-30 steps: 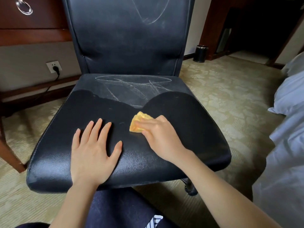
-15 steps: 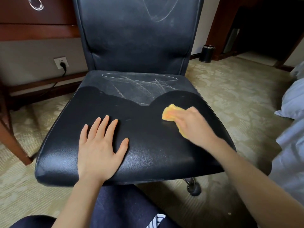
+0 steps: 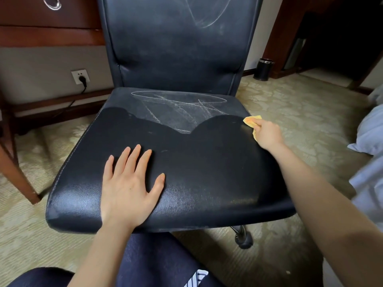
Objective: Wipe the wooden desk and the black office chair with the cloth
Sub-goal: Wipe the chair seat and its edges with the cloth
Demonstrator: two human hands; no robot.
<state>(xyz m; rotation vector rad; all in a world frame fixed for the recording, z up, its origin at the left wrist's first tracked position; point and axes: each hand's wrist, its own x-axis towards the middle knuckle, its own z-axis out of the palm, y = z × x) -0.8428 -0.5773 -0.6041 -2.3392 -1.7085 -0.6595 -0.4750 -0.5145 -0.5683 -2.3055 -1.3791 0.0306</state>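
The black office chair (image 3: 178,79) faces me, its seat (image 3: 207,179) wiped dark in front with a dusty, scribbled patch (image 3: 178,109) left near the backrest (image 3: 176,42), so I judge my passes should overlap back into that patch. My left hand (image 3: 128,183) lies flat, fingers straight, on the seat's front, where it should bear down to stop the chair rolling. My right hand (image 3: 268,135) pinches the yellow cloth (image 3: 249,120) at the seat's right edge, and I should keep it flat against the seat.
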